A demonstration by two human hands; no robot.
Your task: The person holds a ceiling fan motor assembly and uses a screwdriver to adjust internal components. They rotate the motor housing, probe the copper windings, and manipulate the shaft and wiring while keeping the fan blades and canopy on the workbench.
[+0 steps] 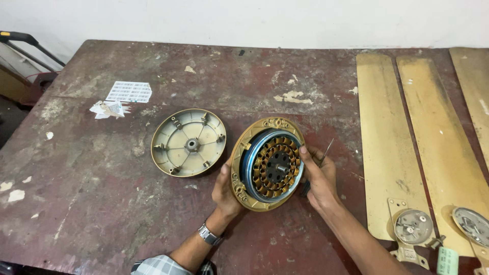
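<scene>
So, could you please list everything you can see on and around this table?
motor: one, gold rim, copper windings, tilted up at table centre, held in both hands
cover: one, cream, lying open side up, left of motor
blades: three, gold, flat along the right side
blade brackets: two, grey metal, at near blade ends
paper scraps: a few, white, far left
table: one, worn dark red
wristwatch: one, silver, left wrist
left hand: on motor's left rim
right hand: on motor's right rim, with a thin tool
</scene>
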